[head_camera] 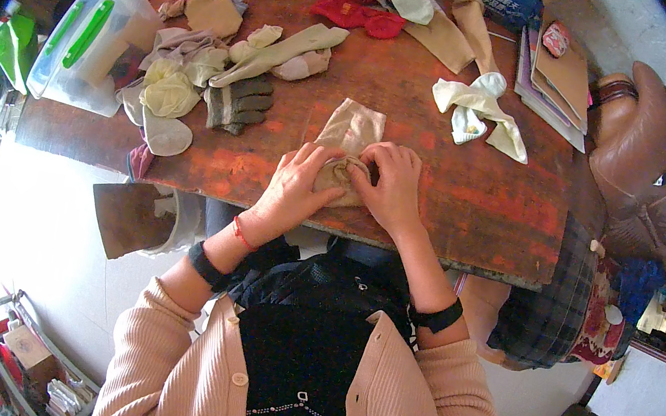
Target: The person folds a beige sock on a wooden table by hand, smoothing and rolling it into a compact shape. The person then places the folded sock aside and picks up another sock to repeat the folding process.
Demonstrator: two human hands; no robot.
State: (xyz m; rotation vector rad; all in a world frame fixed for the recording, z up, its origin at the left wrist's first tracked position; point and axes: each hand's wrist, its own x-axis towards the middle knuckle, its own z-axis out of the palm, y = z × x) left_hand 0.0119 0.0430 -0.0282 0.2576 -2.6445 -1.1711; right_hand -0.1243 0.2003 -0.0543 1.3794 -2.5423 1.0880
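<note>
A beige sock (pixel 354 125) lies on the wooden table close to its front edge, its near part bunched up under my fingers. My left hand (pixel 301 181) rests on the bunched part from the left, fingertips on the fabric. From the right, my right hand (pixel 393 181) pinches the same fabric between thumb and forefinger. Left of my hands are a grey striped glove (pixel 239 104), a pale yellow rolled sock (pixel 169 89) and a light grey sock (pixel 166 135). Small white socks (pixel 481 111) lie to the right, with a long tan sock (pixel 443 38) behind them.
A clear plastic box with green handles (pixel 96 40) stands at the table's left end. Red socks (pixel 360 14) and cardboard boxes line the back. Notebooks (pixel 555 79) lie at the right, beside a brown leather chair (pixel 642 143). A bin (pixel 184 219) stands below the front edge.
</note>
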